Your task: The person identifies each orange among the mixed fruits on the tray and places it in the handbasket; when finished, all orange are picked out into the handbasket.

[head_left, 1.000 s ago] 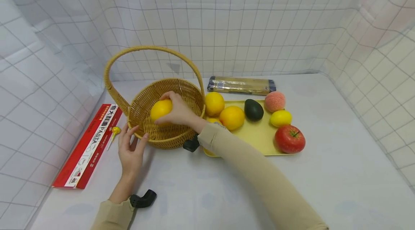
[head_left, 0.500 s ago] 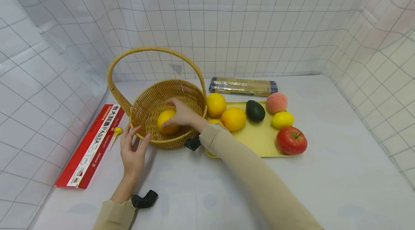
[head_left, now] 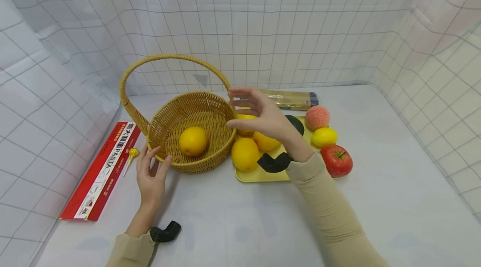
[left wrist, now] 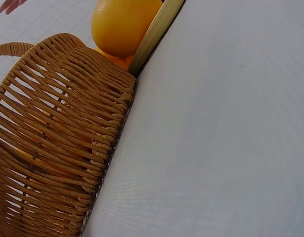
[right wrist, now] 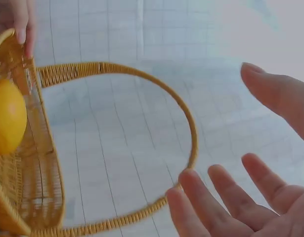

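A wicker basket (head_left: 210,162) with a tall arched handle stands left of centre. One orange (head_left: 193,141) lies inside it; the right wrist view shows this orange (right wrist: 8,116) too. At the basket's front left, my left hand (head_left: 151,179) holds the rim, fingertips over the edge. Fingers of that left hand (right wrist: 18,19) show at the rim in the right wrist view. My right hand (head_left: 263,116) holds nothing and hovers over the left part of the yellow tray (head_left: 263,176), fingers spread. It partly hides several orange fruits, among them a front orange (head_left: 245,155).
Farther right are an avocado (head_left: 294,124), a pink peach-like fruit (head_left: 317,117), a lemon (head_left: 324,137) and a red tomato-like fruit (head_left: 338,161). A flat brown package (head_left: 289,100) lies behind the tray. Left of the basket lie a red pasta box (head_left: 101,171) and a yellow lollipop (head_left: 131,156).
My right hand has let go of the orange inside the basket and moved right, out over the tray. The front orange on the tray is now uncovered. My left hand stays at the rim.
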`<state>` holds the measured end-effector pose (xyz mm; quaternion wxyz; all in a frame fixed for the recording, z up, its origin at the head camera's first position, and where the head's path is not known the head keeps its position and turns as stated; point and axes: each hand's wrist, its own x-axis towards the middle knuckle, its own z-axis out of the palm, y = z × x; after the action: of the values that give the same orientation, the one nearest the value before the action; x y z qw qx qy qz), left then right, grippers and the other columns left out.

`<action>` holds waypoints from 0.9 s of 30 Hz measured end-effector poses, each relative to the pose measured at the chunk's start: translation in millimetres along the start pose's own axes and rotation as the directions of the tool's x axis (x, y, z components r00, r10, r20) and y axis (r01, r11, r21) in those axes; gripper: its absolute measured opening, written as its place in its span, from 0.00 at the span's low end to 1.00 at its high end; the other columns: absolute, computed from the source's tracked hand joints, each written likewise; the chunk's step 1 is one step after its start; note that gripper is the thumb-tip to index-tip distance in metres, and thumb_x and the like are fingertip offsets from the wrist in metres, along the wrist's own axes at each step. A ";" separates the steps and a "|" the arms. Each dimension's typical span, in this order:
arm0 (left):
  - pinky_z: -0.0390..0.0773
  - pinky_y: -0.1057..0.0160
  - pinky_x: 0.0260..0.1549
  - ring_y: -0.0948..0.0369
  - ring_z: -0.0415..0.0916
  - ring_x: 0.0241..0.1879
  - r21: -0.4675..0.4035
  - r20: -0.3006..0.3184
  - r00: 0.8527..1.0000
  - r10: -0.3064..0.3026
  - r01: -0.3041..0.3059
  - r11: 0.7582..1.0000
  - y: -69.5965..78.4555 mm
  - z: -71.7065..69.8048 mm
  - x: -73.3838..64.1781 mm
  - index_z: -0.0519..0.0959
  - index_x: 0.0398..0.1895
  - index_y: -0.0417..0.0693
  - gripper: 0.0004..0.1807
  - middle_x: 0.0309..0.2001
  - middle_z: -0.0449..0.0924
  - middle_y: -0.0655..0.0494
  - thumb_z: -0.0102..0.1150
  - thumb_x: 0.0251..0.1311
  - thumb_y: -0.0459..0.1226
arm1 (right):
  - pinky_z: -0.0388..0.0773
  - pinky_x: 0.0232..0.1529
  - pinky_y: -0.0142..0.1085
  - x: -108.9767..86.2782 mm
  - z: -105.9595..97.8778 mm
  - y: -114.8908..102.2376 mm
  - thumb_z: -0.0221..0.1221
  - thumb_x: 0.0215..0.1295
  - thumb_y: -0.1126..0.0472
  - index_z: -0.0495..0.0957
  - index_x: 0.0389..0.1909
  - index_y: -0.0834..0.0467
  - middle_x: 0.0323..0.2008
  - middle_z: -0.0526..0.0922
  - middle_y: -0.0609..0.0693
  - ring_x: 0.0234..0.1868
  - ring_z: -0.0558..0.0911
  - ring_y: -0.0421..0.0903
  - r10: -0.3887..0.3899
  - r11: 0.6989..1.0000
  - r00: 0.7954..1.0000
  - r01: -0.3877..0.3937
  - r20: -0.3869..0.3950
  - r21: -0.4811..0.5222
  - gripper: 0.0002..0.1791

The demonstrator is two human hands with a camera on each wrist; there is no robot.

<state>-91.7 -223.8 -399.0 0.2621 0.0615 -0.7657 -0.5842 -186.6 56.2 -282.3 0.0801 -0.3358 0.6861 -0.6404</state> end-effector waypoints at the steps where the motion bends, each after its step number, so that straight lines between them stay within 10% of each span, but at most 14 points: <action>1: 0.62 0.63 0.63 0.50 0.52 0.68 0.004 0.000 1.000 -0.003 0.003 1.000 1.4 0.0 -0.5 0.68 0.56 0.28 0.21 0.70 0.51 0.46 0.56 0.62 0.31 | 0.69 0.60 0.39 -5.5 -4.8 -0.1 0.66 0.53 0.68 0.63 0.63 0.59 0.61 0.69 0.51 0.60 0.71 0.49 -0.005 1.000 1.000 0.005 -0.029 -0.004 0.35; 27: 0.62 0.58 0.63 0.50 0.52 0.68 0.022 0.002 1.000 0.023 -0.023 1.000 -0.2 0.6 0.2 0.68 0.56 0.28 0.21 0.69 0.51 0.45 0.55 0.62 0.31 | 0.63 0.65 0.43 -50.8 -43.7 69.2 0.65 0.56 0.66 0.63 0.62 0.61 0.64 0.65 0.57 0.63 0.67 0.48 0.131 0.990 0.928 -0.140 -0.350 -0.001 0.34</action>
<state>-92.2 -223.5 -399.3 0.2673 0.0551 -0.7730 -0.5728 -196.3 117.7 -355.9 -0.0034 -0.1698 0.7193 -0.6737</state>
